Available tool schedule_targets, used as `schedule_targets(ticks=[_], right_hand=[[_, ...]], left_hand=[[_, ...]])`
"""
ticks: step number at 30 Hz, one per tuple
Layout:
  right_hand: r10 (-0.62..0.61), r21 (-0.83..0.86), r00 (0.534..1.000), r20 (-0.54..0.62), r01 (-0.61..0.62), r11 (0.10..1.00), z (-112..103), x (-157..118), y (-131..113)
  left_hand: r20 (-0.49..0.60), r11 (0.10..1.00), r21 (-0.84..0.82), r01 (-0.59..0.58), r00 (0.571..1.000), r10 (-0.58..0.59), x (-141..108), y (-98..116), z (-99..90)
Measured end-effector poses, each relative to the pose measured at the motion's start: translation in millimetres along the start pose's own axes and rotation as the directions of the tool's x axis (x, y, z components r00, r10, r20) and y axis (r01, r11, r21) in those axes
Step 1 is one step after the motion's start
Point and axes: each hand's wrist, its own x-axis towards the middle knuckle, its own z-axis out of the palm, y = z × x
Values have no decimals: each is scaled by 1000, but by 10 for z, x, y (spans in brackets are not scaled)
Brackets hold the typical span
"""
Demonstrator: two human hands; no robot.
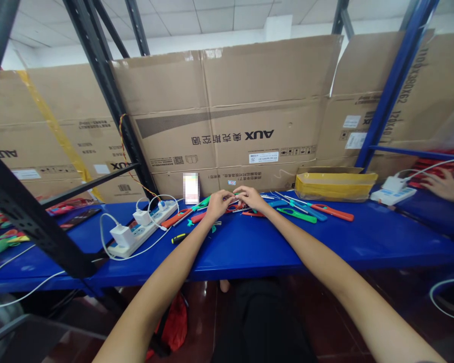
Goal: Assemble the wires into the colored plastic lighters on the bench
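My left hand [220, 203] and my right hand [251, 198] meet over the back middle of the blue table, fingers curled and pinched close together. Small bits of red and green show between the fingertips, but what they hold is too small and covered to name. Around them lie what look like long-nosed lighters with thin metal rods: a red-orange one [177, 218] and a green one [202, 203] on the left, a green one [297, 215], a blue one [313, 212] and a red one [333, 212] on the right. A yellow-and-black screwdriver handle [179, 238] rests left of my left forearm.
A white power strip [146, 229] with plugged chargers and looping cables lies at the left. At the back right stands a yellow-taped box [336, 186]. Cardboard [230, 111] walls the rear, between shelf posts. Another person's hand [444, 185] shows at far right.
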Motion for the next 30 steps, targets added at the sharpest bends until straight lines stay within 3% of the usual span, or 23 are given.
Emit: schedule_targets(ticks=[8,15,30], right_hand=[[-42,-43,999,-27,41,998,-53,-6,-64],[-77,-138,996,-50,70,988,-100,-22,-93],[-106,-183,993,-52,95,979,-130,3,-54]], left_hand=[[-66,1000,1,31,997,-31,-1,-18,-6],[-71,999,-39,37,997,-40,-5,0,1],[-79,996,-74,47,995,-53,-5,30,-13]])
